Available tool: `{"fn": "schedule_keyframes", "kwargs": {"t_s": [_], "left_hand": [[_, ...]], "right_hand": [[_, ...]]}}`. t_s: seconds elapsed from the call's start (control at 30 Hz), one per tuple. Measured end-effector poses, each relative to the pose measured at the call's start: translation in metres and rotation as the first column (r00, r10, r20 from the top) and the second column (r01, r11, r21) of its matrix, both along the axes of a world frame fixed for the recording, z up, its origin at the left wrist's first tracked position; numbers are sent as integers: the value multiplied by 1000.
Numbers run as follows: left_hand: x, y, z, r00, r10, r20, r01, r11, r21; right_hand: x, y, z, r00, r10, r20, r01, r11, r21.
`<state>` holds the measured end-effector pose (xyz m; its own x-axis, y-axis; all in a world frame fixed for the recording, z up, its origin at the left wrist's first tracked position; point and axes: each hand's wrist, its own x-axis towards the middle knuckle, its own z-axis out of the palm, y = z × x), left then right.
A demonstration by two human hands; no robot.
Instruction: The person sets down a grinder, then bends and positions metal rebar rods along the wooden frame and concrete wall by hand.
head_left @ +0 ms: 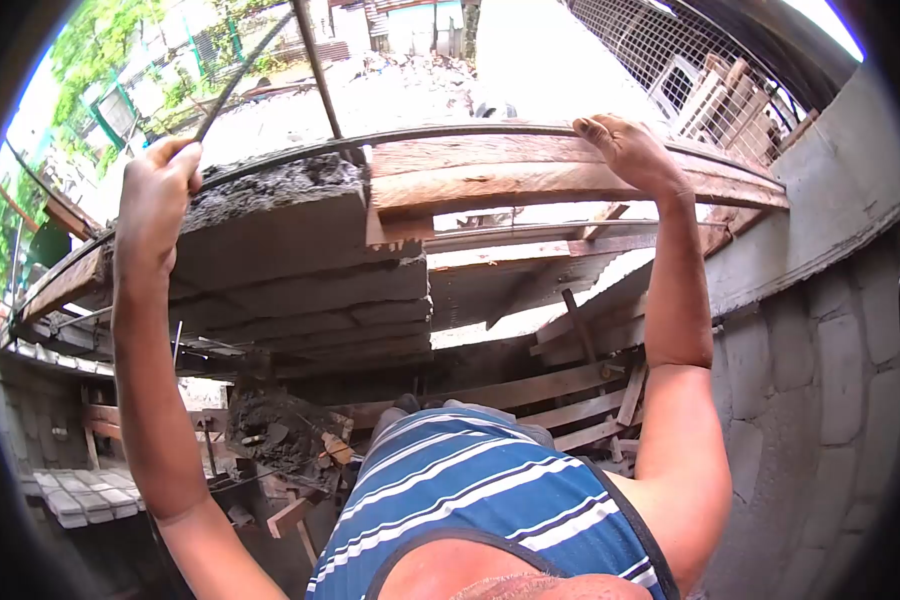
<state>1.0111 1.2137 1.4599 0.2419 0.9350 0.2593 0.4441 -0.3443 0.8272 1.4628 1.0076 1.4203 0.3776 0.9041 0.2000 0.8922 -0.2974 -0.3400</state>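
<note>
My left hand (155,205) is closed in a fist at the left, beside the rough top of a concrete block wall (290,225). A long dark steel rod (450,132) runs from this fist to the right along the wall and a timber beam (490,185). A second, slanting rod (245,72) also meets the left fist from above; I cannot tell exactly which rod lies inside it. My right hand (625,155) is above the beam, its fingers curled at the long rod with the thumb side toward the left. The palm side of both hands is partly hidden.
An upright rod (317,70) stands behind the wall. Wire mesh (660,50) and stacked wood (730,105) are at upper right. A block wall (800,400) rises at my right. Below are wooden planks (580,405), rubble (280,430) and stacked blocks (85,495).
</note>
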Motion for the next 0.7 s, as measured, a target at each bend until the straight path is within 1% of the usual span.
{"fn": "schedule_keyframes", "kwargs": {"t_s": [0.03,0.1,0.17,0.23,0.27,0.3,0.33,0.37,0.4,0.43,0.47,0.5,0.57,0.6,0.63,0.7], "left_hand": [[1,5,4,1000,-1,-2,1,1000,-10],[-7,45,-4,994,-73,-83,79,994,72],[-2,54,-3,991,-12,-135,37,982,184],[3,70,-8,989,-63,-136,88,978,187],[5,68,0,935,-17,-354,129,947,294],[10,70,-1,959,-56,-277,132,955,265],[12,66,-1,947,-51,-317,132,962,240],[11,97,-28,850,98,-517,329,667,669],[23,69,-5,905,27,-425,138,925,353],[28,74,-10,916,-8,-401,120,959,256],[33,51,4,937,81,-340,-26,986,162],[40,68,-6,919,9,-395,64,983,170],[45,36,13,911,10,-412,55,988,145],[53,30,18,912,25,-409,37,989,142],[61,25,21,914,36,-405,22,990,137],[73,7,30,902,42,-430,4,995,104]], "right_hand": [[-3,5,6,1000,0,22,1,999,-40],[-9,23,19,997,53,-49,-55,998,-40],[-16,49,27,989,99,114,-105,993,48],[-38,79,48,963,174,206,-188,981,53],[-50,93,53,949,200,243,-229,968,97],[-63,108,57,931,233,281,-281,949,143],[-70,124,59,891,279,358,-355,920,166],[-77,139,62,841,320,436,-434,881,190],[-89,152,64,829,304,468,-444,868,222],[-80,178,54,791,333,513,-510,823,252],[-100,185,57,776,346,527,-516,828,217],[-118,186,60,762,353,543,-518,835,185],[-134,202,54,706,383,596,-548,828,117],[-140,209,56,679,490,547,-602,797,34],[-152,205,57,646,532,547,-679,728,94],[-119,251,30,600,614,513,-736,675,54]]}}
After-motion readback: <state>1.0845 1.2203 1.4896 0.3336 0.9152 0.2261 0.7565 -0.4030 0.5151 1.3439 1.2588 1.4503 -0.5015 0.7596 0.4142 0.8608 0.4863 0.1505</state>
